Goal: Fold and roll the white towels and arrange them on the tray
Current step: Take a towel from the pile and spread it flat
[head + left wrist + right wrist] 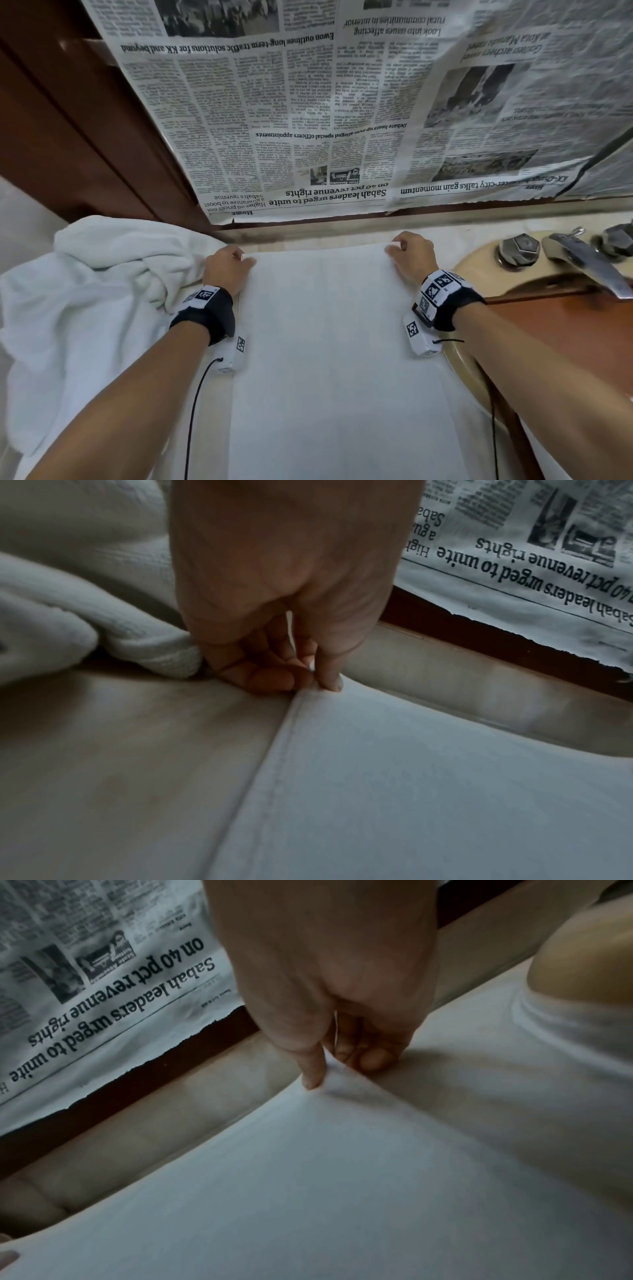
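- Now the left hand (228, 270) pinches the flat white towel's (339, 359) far left corner.
- Likewise the right hand (411, 260) pinches its far right corner.
- Crumpled towels (85, 301) lie left of the left hand.

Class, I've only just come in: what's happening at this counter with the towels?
A person is working on a flat white towel spread on the counter. The left hand pinches its far left corner and the right hand pinches its far right corner, so a fold looks about to start. A heap of crumpled white towels lies to the left, unfolded. A brown tray sits over the sink on the right, with no rolled towel visible on it.
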{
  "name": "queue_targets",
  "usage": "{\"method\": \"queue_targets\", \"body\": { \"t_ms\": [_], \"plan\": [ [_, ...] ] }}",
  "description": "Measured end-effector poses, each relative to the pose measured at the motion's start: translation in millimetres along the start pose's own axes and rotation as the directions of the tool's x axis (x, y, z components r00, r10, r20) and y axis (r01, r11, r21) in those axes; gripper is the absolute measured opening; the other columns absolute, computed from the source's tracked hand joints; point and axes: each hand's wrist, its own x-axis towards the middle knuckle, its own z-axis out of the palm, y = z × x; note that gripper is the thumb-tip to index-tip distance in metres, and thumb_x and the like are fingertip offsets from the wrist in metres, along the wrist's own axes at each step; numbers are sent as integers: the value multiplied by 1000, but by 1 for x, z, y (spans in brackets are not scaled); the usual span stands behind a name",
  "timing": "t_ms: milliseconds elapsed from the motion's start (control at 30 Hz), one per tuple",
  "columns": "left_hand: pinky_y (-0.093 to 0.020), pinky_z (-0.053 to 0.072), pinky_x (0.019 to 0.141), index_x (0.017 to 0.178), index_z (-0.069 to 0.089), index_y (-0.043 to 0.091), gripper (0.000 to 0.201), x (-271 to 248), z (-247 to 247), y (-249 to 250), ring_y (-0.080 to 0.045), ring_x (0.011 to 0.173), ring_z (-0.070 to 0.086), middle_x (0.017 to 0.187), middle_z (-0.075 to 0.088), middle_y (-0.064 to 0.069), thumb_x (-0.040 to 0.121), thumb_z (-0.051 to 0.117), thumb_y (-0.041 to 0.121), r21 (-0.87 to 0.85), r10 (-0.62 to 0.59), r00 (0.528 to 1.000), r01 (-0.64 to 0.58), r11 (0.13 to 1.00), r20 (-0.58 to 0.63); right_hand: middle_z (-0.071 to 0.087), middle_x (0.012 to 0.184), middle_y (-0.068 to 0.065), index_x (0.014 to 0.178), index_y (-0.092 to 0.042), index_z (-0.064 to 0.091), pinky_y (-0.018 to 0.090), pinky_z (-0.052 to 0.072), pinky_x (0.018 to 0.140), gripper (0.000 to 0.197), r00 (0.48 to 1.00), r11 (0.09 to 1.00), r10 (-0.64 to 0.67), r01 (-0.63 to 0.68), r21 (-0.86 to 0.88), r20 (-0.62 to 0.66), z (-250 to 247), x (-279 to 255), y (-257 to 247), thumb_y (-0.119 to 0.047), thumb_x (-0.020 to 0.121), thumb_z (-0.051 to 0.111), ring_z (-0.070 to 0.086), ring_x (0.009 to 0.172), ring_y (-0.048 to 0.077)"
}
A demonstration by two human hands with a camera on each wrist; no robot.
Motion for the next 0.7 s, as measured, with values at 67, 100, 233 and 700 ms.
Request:
{"method": "queue_targets", "body": {
  "t_ms": [67, 100, 233, 700],
  "plan": [
    [-28, 36, 73, 78, 53, 17, 22, 3, 1, -2, -25, 84, 55, 78, 61, 0, 85, 69, 31, -39, -31, 1000, 30, 999, -2, 63, 90, 10, 99, -3, 66, 28, 35, 72, 15, 999, 1000, 15, -15, 2, -28, 8, 4, 2, -16, 92, 62, 55, 90, 28],
    [-29, 37, 73, 77, 52, 18, 23, 3, 2, -4, -25, 84, 56, 78, 60, 0, 85, 69, 31, -53, -37, 999, 37, 998, -8, 64, 97, 13, 103, -3, 65, 28, 36, 74, 16, 999, 1000, 20, -20, -5, -40, 11, 5, 3, -15, 93, 62, 57, 95, 30],
    [-30, 40, 77, 88, 57, 12, 22, -5, 2, -6, -29, 91, 60, 86, 63, -4, 88, 69, 31, -76, -13, 1000, 11, 997, -23, 55, 117, 16, 121, -6, 58, 29, 37, 86, 34, 999, 1000, 29, -29, 3, -40, 12, 2, 6, -22, 93, 65, 52, 110, 34],
    [-51, 37, 109, 148, 45, 23, 73, -178, 32, -24, -30, 140, 38, 154, 39, -6, 89, 27, 61, 151, 290, 945, -312, 938, 153, -1, 165, -8, 158, -22, 10, 41, 3, 122, 83, 891, 864, -289, 401, -306, 351, 47, -191, -4, -67, 88, 8, -2, 152, 16]
  ]
}}
